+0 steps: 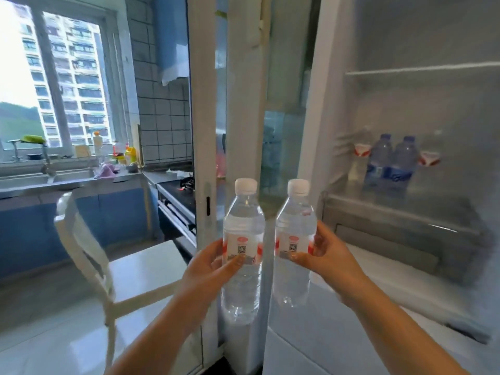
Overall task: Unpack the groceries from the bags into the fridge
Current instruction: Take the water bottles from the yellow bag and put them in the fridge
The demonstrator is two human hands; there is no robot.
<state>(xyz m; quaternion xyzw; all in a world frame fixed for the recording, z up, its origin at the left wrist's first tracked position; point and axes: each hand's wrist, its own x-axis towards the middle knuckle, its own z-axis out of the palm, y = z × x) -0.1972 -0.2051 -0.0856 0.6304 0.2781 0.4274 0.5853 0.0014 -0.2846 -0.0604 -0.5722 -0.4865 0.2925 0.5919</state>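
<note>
Two clear, white-capped bottles, left (242, 247) and right (295, 244), upright, side by side before open fridge (405, 104); four bottles (392, 161) shelved inside.

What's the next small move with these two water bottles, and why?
Probably carry both forward and to the right, onto the fridge shelf. The left hand and right hand each hold an upright, capped bottle in front of the open fridge, and four bottles already stand there, with bare shelf in front of them.
</note>
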